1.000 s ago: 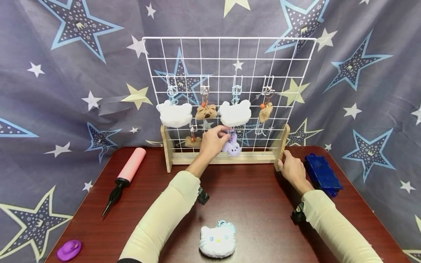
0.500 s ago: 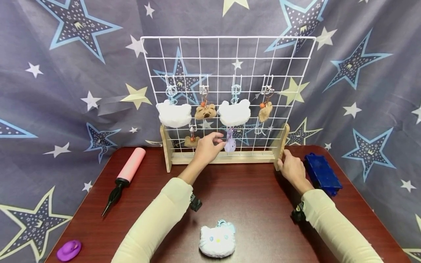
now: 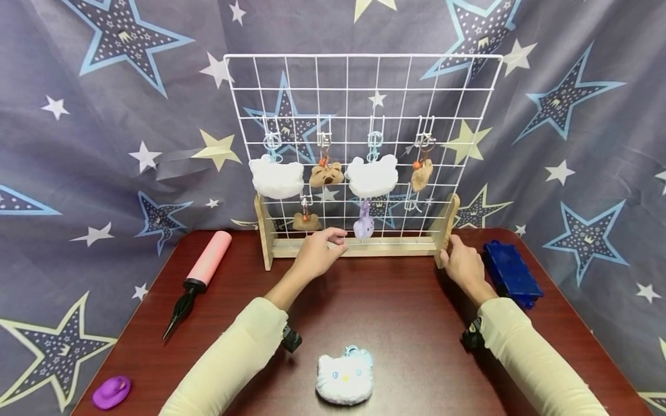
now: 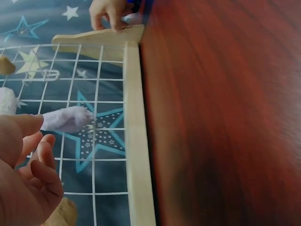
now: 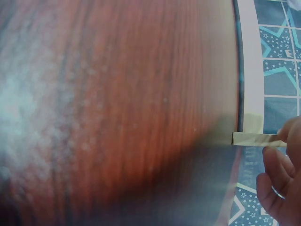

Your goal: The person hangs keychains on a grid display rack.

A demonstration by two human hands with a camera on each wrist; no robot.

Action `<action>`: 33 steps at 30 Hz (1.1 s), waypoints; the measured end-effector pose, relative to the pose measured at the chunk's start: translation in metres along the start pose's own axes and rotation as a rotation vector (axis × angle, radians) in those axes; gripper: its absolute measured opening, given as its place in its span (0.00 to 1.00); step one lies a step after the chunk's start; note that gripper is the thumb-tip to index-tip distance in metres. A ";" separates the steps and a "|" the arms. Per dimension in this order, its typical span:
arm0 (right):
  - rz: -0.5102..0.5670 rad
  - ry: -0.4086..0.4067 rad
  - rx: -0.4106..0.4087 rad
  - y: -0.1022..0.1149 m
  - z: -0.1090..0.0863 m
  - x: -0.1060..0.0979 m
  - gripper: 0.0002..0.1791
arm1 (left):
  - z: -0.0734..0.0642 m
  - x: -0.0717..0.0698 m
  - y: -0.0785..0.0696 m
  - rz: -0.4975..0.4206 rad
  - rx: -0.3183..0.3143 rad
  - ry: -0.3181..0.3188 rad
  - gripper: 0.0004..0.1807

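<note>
My left hand (image 3: 317,254) holds nothing, its fingers loosely bent in front of the rack's wooden base bar (image 3: 385,249). Just beyond its fingertips, a purple plush keychain (image 3: 364,224) hangs from the white wire grid rack (image 3: 364,56); it also shows in the left wrist view as a pale purple plush (image 4: 68,118). My right hand (image 3: 465,263) grips the rack's right wooden foot (image 5: 254,139) between thumb and fingers. Above the purple one hang white plush keychains (image 3: 372,176) and brown bear keychains (image 3: 326,173). Another bear keychain (image 3: 306,221) hangs lower left.
A white cat plush keychain (image 3: 345,378) lies on the dark red table (image 3: 406,323) near the front. At left are a pink hand pump (image 3: 210,257) and a small purple toy (image 3: 111,392). A blue case (image 3: 512,274) sits at right. One lower hook (image 3: 413,205) is bare.
My left hand has let go of the purple plush keychain and drawn back down and left. The keychain now hangs free, turned sideways. My right hand stays at the wooden foot.
</note>
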State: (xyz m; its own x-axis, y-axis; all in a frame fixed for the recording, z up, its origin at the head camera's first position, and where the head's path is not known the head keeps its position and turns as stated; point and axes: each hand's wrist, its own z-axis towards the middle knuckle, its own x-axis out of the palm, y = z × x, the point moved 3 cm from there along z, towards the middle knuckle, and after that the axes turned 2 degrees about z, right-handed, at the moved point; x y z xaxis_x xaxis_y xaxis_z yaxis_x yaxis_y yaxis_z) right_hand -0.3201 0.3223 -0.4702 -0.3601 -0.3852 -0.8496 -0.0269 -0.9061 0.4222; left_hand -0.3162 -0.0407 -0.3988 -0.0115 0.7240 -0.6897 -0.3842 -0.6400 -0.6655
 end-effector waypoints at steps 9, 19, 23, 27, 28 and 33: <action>-0.007 0.006 -0.001 0.000 0.002 -0.002 0.20 | -0.024 0.012 0.010 0.016 0.035 0.148 0.18; -0.004 0.001 -0.010 0.000 0.001 0.000 0.20 | -0.057 0.033 0.016 0.061 0.151 0.435 0.15; 0.000 -0.007 -0.010 -0.001 0.001 0.001 0.20 | -0.069 0.040 0.019 0.130 0.224 0.556 0.14; 0.003 -0.008 -0.009 -0.002 0.001 0.002 0.20 | -0.078 0.046 0.023 0.152 0.265 0.634 0.14; 0.004 -0.008 -0.008 -0.002 0.001 0.002 0.20 | -0.080 0.048 0.023 0.151 0.277 0.653 0.14; 0.005 -0.010 -0.009 -0.003 0.001 0.002 0.19 | -0.090 0.055 0.024 0.139 0.323 0.739 0.16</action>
State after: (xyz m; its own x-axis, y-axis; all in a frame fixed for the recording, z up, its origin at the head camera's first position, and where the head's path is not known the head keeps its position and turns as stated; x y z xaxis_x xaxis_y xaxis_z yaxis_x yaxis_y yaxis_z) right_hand -0.3219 0.3244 -0.4731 -0.3699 -0.3882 -0.8441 -0.0161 -0.9057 0.4236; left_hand -0.2427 -0.0391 -0.4781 0.4900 0.2147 -0.8449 -0.6723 -0.5239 -0.5230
